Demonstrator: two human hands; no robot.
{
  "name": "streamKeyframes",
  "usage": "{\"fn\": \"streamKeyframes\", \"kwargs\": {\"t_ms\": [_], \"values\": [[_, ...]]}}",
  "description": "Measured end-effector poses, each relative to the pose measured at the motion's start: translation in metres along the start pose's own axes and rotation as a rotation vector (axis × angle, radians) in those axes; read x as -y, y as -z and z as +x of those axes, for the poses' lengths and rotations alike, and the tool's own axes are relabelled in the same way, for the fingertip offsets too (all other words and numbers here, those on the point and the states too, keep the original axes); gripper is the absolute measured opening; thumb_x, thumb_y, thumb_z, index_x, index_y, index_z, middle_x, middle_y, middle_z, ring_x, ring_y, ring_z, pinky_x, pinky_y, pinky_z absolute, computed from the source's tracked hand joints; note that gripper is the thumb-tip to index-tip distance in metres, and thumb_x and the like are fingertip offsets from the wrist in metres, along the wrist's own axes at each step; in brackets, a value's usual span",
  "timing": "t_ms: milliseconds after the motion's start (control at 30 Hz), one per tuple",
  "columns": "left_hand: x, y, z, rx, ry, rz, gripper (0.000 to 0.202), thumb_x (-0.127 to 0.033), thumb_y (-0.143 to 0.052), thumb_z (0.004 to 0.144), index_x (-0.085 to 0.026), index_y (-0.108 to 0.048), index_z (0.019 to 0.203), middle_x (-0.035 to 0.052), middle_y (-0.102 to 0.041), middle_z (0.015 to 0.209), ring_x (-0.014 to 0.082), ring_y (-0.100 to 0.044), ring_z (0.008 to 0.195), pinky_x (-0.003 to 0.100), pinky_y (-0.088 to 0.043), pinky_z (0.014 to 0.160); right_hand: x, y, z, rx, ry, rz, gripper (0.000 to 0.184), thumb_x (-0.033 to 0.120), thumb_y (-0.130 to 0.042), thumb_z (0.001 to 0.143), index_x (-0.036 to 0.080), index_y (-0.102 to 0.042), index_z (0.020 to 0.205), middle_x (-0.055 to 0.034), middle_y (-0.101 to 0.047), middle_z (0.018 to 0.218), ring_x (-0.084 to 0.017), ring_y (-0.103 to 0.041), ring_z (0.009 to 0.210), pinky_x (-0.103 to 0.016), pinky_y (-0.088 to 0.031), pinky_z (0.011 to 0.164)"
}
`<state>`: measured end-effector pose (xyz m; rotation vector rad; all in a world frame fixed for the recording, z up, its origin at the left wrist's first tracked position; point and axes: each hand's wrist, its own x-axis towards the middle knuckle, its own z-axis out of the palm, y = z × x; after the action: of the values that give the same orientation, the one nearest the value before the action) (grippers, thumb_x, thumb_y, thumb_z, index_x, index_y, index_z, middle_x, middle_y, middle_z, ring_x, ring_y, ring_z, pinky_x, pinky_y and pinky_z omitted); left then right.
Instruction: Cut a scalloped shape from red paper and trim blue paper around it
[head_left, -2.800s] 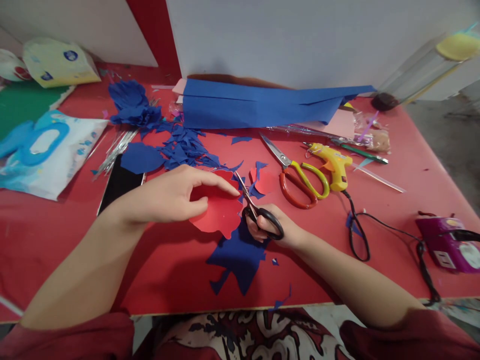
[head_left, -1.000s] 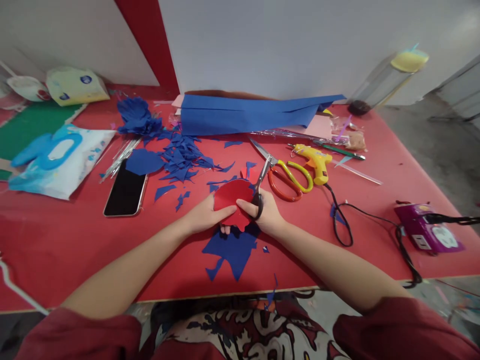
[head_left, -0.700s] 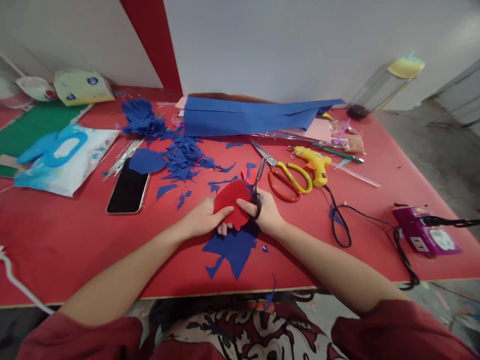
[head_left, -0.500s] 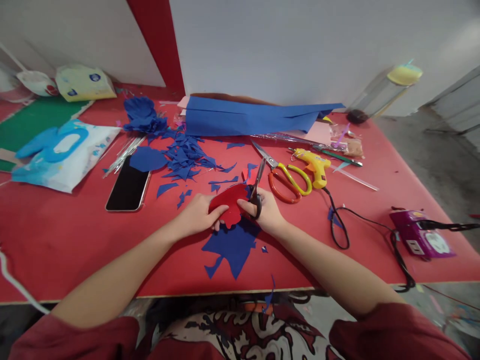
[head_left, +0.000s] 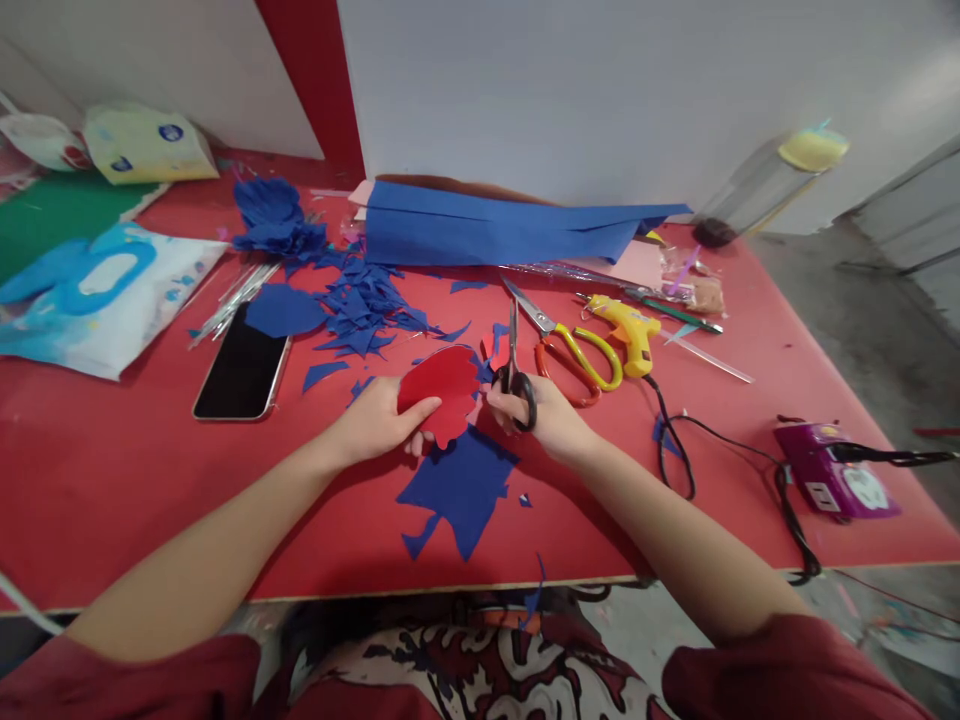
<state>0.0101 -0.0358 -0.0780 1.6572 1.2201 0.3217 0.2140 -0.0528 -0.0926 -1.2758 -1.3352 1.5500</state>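
Observation:
My left hand [head_left: 379,420] pinches a rounded red paper cut-out [head_left: 442,385] with a scalloped lower edge, held just above the red table [head_left: 150,480]. Beside it, my right hand [head_left: 544,415] grips black-handled scissors [head_left: 515,365]; their blades point away from me, closed and clear of the red paper. A large blue paper offcut [head_left: 457,485] lies under both hands.
A black phone [head_left: 241,365] lies to the left near blue paper scraps [head_left: 360,305]. Orange-and-yellow scissors [head_left: 570,345], a yellow glue gun [head_left: 626,330] with its black cable, and a purple socket box [head_left: 836,480] sit to the right. Folded blue paper [head_left: 495,225] lies at the back.
The scissors have come out of the red paper and now point straight away beside it. My left hand has shifted the cut-out slightly left.

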Motion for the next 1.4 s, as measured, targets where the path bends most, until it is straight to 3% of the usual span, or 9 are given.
{"fn": "streamKeyframes", "kwargs": {"t_ms": [200,400,567,767,1400], "values": [[0.000,-0.002,-0.004,-0.083,-0.089,-0.139,0.044,-0.032,-0.044,0.084,-0.014,-0.056,0.046,0.0017,-0.057,0.038,0.0110,-0.059,0.043,0.017,-0.046,0.047,-0.002,0.015,-0.012,0.387,0.035,0.029,0.049,0.064,-0.048,0.077,0.015,-0.049,0.075,0.0018,-0.046,0.062,-0.009,-0.044,0.048,-0.025,-0.035,0.048],[-0.004,0.000,-0.007,-0.197,-0.115,-0.202,0.040,-0.030,-0.045,0.084,-0.012,-0.060,0.052,0.0004,-0.058,0.039,0.0084,-0.054,0.035,0.017,-0.045,0.043,0.003,0.022,-0.013,0.544,-0.020,0.114,0.055,0.067,-0.045,0.077,0.012,-0.048,0.084,0.0019,-0.044,0.066,-0.007,-0.043,0.049,-0.023,-0.036,0.048],[-0.008,0.002,-0.010,-0.181,-0.123,-0.214,0.038,-0.029,-0.045,0.082,-0.013,-0.059,0.050,-0.0002,-0.057,0.037,0.0092,-0.054,0.034,0.017,-0.045,0.041,0.006,0.021,-0.018,0.756,-0.109,0.114,0.054,0.066,-0.044,0.078,0.012,-0.046,0.085,0.0044,-0.043,0.062,-0.005,-0.044,0.041,-0.023,-0.038,0.045],[-0.009,0.001,-0.010,-0.166,-0.026,-0.147,0.041,-0.032,-0.047,0.079,-0.013,-0.055,0.043,0.0020,-0.054,0.033,0.0094,-0.054,0.033,0.015,-0.046,0.040,-0.001,0.019,-0.021,0.741,-0.144,0.167,0.054,0.066,-0.045,0.078,0.013,-0.045,0.086,0.0044,-0.043,0.062,-0.004,-0.043,0.041,-0.020,-0.037,0.041],[-0.012,0.002,-0.012,-0.107,0.013,-0.062,0.042,-0.037,-0.047,0.078,-0.015,-0.052,0.043,0.0028,-0.054,0.032,0.0118,-0.056,0.034,0.017,-0.046,0.039,-0.006,0.013,-0.021,0.700,-0.108,0.171,0.050,0.065,-0.043,0.079,0.015,-0.044,0.073,0.0052,-0.045,0.051,-0.006,-0.044,0.042,-0.021,-0.037,0.044]]}}
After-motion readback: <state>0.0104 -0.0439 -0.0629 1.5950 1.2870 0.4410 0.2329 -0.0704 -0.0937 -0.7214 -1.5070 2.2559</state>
